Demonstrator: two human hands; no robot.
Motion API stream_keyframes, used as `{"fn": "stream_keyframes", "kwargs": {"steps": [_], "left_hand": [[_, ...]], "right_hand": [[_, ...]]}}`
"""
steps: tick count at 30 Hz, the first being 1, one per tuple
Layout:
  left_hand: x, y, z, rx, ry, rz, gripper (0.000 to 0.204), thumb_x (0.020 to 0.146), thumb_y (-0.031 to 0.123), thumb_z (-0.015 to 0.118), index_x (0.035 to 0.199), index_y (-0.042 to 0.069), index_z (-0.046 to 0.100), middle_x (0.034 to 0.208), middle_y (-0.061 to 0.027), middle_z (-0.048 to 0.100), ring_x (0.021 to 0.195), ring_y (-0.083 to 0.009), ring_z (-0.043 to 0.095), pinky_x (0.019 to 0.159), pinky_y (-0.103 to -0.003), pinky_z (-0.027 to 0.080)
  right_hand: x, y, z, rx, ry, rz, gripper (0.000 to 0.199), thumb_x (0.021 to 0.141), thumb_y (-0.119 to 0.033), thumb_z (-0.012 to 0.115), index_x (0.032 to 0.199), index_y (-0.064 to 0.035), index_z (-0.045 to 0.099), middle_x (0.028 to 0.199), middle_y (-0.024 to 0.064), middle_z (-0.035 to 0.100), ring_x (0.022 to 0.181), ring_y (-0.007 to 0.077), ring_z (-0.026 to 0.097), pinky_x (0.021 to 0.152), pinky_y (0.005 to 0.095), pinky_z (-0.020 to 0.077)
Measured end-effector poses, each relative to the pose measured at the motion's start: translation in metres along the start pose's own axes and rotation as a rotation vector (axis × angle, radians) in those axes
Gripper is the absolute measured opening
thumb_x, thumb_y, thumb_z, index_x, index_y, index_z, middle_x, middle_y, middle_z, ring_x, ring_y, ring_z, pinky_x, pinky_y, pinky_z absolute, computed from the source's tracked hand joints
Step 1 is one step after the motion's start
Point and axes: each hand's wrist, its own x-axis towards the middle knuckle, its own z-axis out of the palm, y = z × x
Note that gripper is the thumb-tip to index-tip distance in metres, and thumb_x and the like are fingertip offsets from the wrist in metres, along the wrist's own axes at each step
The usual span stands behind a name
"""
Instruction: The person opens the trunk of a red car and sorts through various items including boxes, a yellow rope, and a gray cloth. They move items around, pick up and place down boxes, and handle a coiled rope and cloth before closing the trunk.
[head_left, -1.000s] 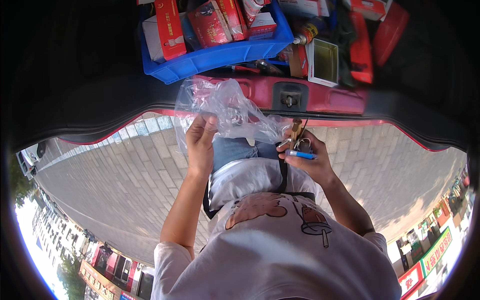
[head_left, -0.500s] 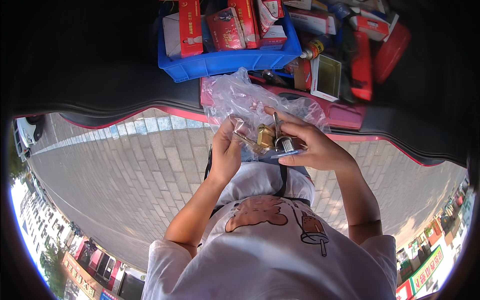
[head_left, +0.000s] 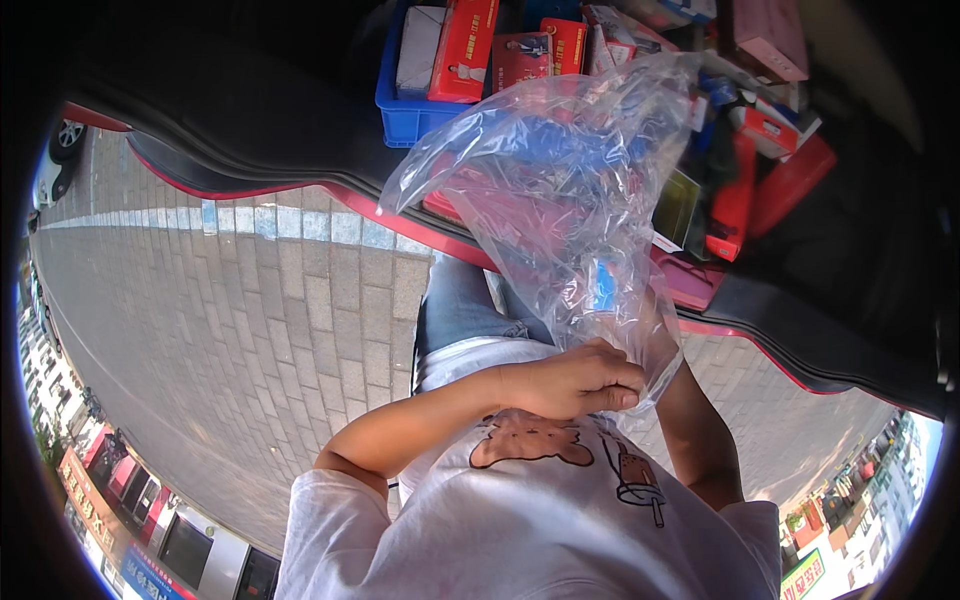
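Observation:
A large clear plastic bag spreads out in front of me, crumpled and stretched upward. My left hand is closed in front of my shirt, pinching the bag's near edge. Through the film I see my right hand, inside or behind the bag; I cannot tell which. Its fingers are mostly hidden by creases and glare. A small bright blue piece shows through the plastic beside the right hand. The brass lock cylinder and keys cannot be made out now.
Beyond the bag, a blue crate of red and white boxes stands in an open vehicle trunk. More boxes, including a red one, lie to its right. The trunk's red edge crosses ahead of me, above brick paving.
My left hand has let go of the key, come down and right, and taken the bag's edge. The bag has spread upward over the crate. The brass lock has gone from sight.

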Motion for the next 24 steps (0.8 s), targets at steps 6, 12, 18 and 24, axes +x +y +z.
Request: {"fn": "stream_keyframes", "kwargs": {"steps": [6,12,18,24], "left_hand": [[-0.04,0.042,-0.03,-0.684,0.254,0.005,0.035,0.093,0.032,0.046,0.075,0.002,0.044,0.073,-0.0007,0.038,0.069,-0.0154,0.035,0.064,-0.028,0.031],[-0.092,0.067,-0.04,-0.474,0.593,-0.007,0.038,0.088,0.035,0.054,0.068,0.004,0.049,0.063,-0.0018,0.042,0.063,-0.016,0.036,0.058,-0.029,0.03],[-0.115,0.073,-0.033,-0.464,0.731,0.096,0.038,0.086,0.034,0.058,0.065,0.003,0.048,0.062,-0.0033,0.044,0.06,-0.0174,0.037,0.056,-0.031,0.03],[-0.12,0.104,-0.052,-0.208,0.51,0.164,0.037,0.089,0.034,0.053,0.068,0.003,0.052,0.074,-0.0071,0.05,0.069,-0.022,0.046,0.064,-0.033,0.037]], "right_hand": [[-0.052,-0.03,-0.038,-1.315,-0.111,-0.544,0.053,0.081,-0.029,0.063,0.122,-0.0005,0.046,0.119,0.015,0.052,0.116,0.0332,0.043,0.099,0.0388,0.0328],[-0.098,-0.068,-0.011,-1.782,-0.376,-0.596,0.041,0.075,-0.031,0.068,0.099,0.0007,0.059,0.101,0.0134,0.059,0.112,0.0332,0.046,0.103,0.0482,0.0254],[-0.098,-0.078,0.007,-1.83,-0.536,-0.754,0.02,0.071,-0.019,0.068,0.072,-0.0019,0.057,0.074,0.0083,0.053,0.088,0.0258,0.055,0.103,0.0506,0.0267],[-0.109,-0.092,0.043,-1.626,-0.824,-0.589,0.018,0.071,-0.014,0.069,0.066,-0.0048,0.053,0.063,0.0048,0.05,0.062,0.0244,0.054,0.084,0.0401,0.0434]]}}
